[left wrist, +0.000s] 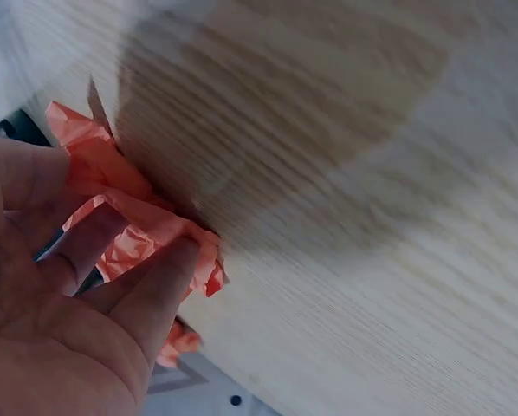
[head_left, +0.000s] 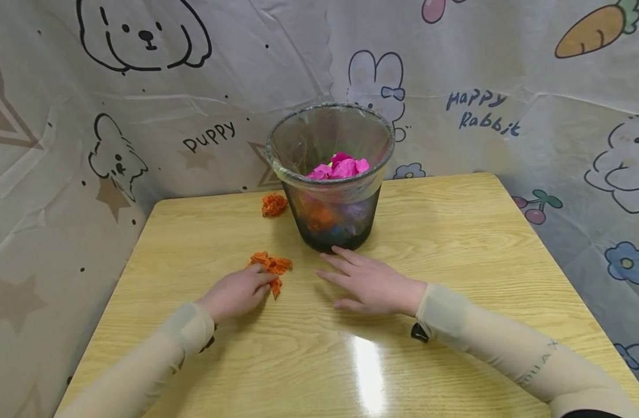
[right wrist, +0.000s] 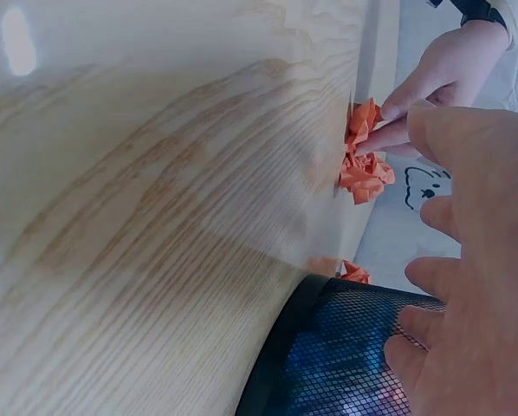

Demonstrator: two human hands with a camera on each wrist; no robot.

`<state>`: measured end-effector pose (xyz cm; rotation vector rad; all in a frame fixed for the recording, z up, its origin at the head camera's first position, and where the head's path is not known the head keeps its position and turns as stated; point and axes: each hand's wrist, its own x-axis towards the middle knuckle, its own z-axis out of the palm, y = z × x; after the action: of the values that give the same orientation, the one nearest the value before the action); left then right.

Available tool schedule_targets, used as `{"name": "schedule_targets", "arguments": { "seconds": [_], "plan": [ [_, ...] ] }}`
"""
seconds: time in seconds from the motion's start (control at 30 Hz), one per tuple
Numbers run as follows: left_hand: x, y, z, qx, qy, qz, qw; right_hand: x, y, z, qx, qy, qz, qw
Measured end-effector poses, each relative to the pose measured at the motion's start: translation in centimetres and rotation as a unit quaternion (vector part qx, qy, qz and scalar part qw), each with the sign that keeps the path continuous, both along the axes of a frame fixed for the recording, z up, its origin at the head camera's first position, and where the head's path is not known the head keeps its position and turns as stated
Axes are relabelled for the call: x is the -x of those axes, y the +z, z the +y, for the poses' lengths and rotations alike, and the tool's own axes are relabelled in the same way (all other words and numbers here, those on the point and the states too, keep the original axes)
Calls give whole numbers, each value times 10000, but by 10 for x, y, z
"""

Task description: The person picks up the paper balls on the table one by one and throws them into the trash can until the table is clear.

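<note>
On the table my left hand has its thumb and fingers around a piece of crumpled orange paper. In the left wrist view, the fingertips press into the folds of this paper, and part of it is hidden behind them. My right hand is spread with fingers apart, holding nothing, just in front of a black mesh wastebasket. The right wrist view has the right hand beside the basket's mesh wall; whether they touch, I cannot tell.
A second orange paper ball lies left of the basket, near the table's back edge. Inside the lined basket are pink paper and other coloured pieces seen through the mesh. A cartoon-printed cloth hangs behind the wooden table.
</note>
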<state>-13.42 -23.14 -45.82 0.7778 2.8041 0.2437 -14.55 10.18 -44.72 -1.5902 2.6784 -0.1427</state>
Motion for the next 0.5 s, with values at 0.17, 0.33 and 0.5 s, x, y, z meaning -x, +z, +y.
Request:
{"name": "schedule_targets", "arguments": {
  "seconds": [0.17,0.33,0.5],
  "plan": [
    [-7,8,7,-107,-203,-153,9996,-3,3,1,-109,7,-43,9999],
    [-9,18,9,-227,-391,30,9990,-6,5,2,-168,-18,-63,9998],
    [-7,28,11,-479,-362,313,9977,-7,5,4,-191,-14,-20,9998]
  ]
}}
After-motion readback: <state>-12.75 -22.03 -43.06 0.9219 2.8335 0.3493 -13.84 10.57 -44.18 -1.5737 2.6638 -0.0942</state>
